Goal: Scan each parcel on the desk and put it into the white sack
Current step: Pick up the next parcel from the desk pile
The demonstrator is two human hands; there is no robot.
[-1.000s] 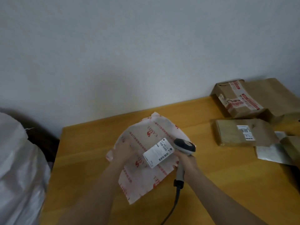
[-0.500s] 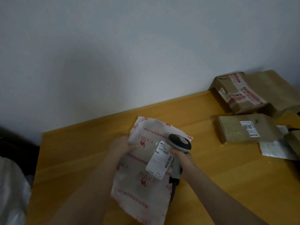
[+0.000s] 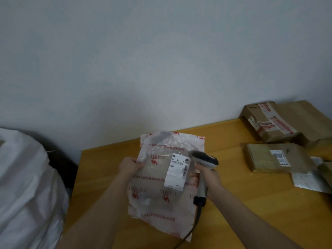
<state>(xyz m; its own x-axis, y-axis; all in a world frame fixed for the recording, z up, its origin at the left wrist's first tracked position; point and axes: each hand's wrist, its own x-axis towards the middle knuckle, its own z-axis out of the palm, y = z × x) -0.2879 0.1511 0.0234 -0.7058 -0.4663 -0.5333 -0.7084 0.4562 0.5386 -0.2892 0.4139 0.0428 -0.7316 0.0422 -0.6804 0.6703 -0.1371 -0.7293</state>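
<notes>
STEP: scanning | my left hand (image 3: 130,167) pinches the white, red-printed plastic mailer bag (image 3: 158,200) by its left edge, over the yellow wooden table (image 3: 251,203) | my right hand (image 3: 209,174) has its fingers curled round the grey handheld scanner (image 3: 204,159), nose beside the white label (image 3: 177,174) | NEXT, I judge: confirm the read, then carry the bag left to the white woven sack (image 3: 27,186)

Sack (image 3: 27,186) left of your left hand (image 3: 129,166), parcel (image 3: 156,200) between it and your right hand (image 3: 209,177), boxes (image 3: 265,159) further right on the desk (image 3: 251,203)

A white bag (image 3: 161,191) printed in red, a grey-and-black scanner (image 3: 204,159), brown parcels (image 3: 269,121) on an orange-yellow desk (image 3: 251,203).
</notes>
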